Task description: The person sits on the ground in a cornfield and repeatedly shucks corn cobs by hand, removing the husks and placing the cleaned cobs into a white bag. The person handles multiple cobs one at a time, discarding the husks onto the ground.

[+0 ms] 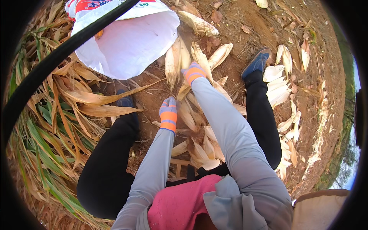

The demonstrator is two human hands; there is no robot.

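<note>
My left hand (168, 114), in a purple and orange glove, is held low over the soil with its fingers curled; whether something is in it cannot be told. Further forward, my right hand (194, 73), gloved alike, reaches to the ears of corn in their husks (201, 59), its fingertips touching or close to one; its grip is partly hidden. Beyond my left hand lies a white woven sack (129, 43) with its mouth wide and an orange corn cob (99, 34) inside. Loose pale husks (201, 152) lie between my legs.
Dry and green corn stalks (57, 123) are heaped at the left. My shoes (256, 63) rest on brown soil on both sides. More husks (277, 86) lie past my right leg. A dark strap or cord (63, 51) crosses the upper left of the view.
</note>
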